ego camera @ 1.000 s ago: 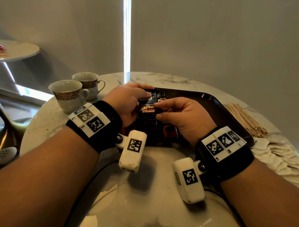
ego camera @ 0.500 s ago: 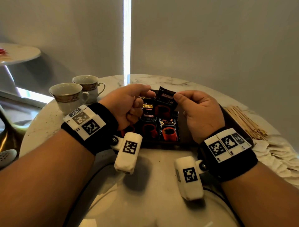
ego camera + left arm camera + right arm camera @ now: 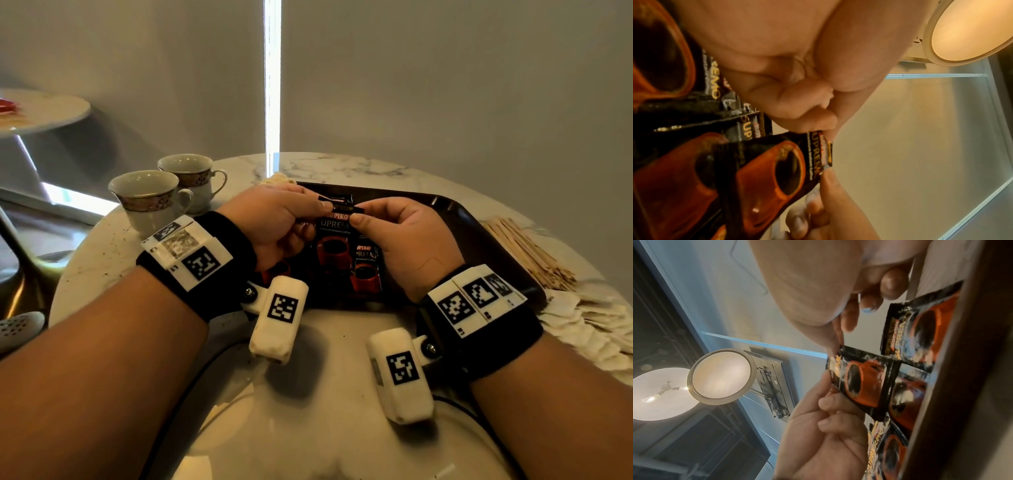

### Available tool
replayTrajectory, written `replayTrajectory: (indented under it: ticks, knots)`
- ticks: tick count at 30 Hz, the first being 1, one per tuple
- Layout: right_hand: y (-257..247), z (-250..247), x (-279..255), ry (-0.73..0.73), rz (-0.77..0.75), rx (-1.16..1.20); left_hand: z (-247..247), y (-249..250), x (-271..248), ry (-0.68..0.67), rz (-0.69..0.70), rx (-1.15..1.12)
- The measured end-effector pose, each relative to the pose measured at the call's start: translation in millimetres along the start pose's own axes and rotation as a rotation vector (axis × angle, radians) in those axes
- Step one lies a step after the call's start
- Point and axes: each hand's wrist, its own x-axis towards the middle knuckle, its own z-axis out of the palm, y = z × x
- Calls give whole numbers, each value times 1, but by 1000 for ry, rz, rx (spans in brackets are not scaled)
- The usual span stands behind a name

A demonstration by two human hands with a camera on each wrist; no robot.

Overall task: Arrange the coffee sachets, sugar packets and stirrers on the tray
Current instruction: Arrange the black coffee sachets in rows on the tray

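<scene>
A black coffee sachet (image 3: 334,236) with a red cup printed on it hangs over the dark tray (image 3: 457,209). My left hand (image 3: 322,207) pinches its top left corner and my right hand (image 3: 356,214) pinches its top right corner. More sachets (image 3: 366,270) lie on the tray below it. The left wrist view shows the held sachet (image 3: 777,162) under my left hand (image 3: 828,134). From the right wrist, my right hand (image 3: 836,344) nips the sachet (image 3: 859,382). Wooden stirrers (image 3: 527,253) and pale sugar packets (image 3: 589,322) lie right of the tray.
Two patterned teacups (image 3: 150,202) (image 3: 191,178) stand on the round marble table (image 3: 113,253), left of the tray. Wall panels rise behind the table. A second small table (image 3: 41,109) stands far left.
A second ago both hands held a sachet low over the tray. The right hand then lifted one up; now both hands pinch its top edge and it hangs upright.
</scene>
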Motion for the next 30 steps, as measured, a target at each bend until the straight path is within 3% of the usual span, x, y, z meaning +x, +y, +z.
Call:
replayTrajectory:
  ticks: [17, 24, 30]
  knots:
    - [7, 2, 5, -50, 135, -226, -3, -1, 1, 106, -27, 84]
    - [1, 4, 3, -94, 148, -306, -4, -1, 4, 127, 72, 47]
    - [-3, 2, 1, -138, 131, -335, -3, 0, 1, -25, 110, -78]
